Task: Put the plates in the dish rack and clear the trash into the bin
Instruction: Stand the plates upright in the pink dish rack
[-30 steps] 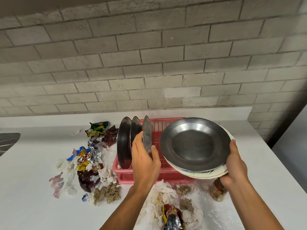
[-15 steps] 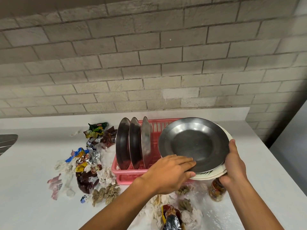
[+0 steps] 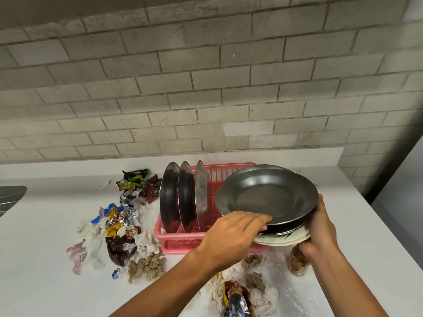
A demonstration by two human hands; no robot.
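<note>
Head view: a stack of plates (image 3: 287, 228) is held over the right part of the pink dish rack (image 3: 183, 244). It is gripped at its right edge by the right hand (image 3: 320, 227), whose thumb is hooked over the rims and whose fingers are curled underneath. The fingers of the left hand (image 3: 231, 236) are laid over the near rim of the top plate (image 3: 267, 197), a steel one that sits a little to the left of the plate beneath. The thumb is hidden under the rim, so it cannot be told whether the plate is pinched or only touched. Three steel plates (image 3: 186, 197) are stood on edge at the left end of the rack. The step in hand is judged to be the separating of the top plate for racking. It is best done if the rim is pinched firmly with the thumb below and the plate is peeled off while the stack is held level. The plate is then turned on edge and lowered just beside the standing plates without being knocked against them. The white patterned plate (image 3: 281, 239) at the bottom should be minded, since a smooth stack may slide. The plates in the stack cannot be counted. Trash (image 3: 119, 225) is strewn on the bench (image 3: 34, 248) to the left of the rack and in front of it. A small jar (image 3: 297, 263) is partly hidden under the right hand, the nearest wrappers are cut off by the frame edge, and the bin is not seen.
</note>
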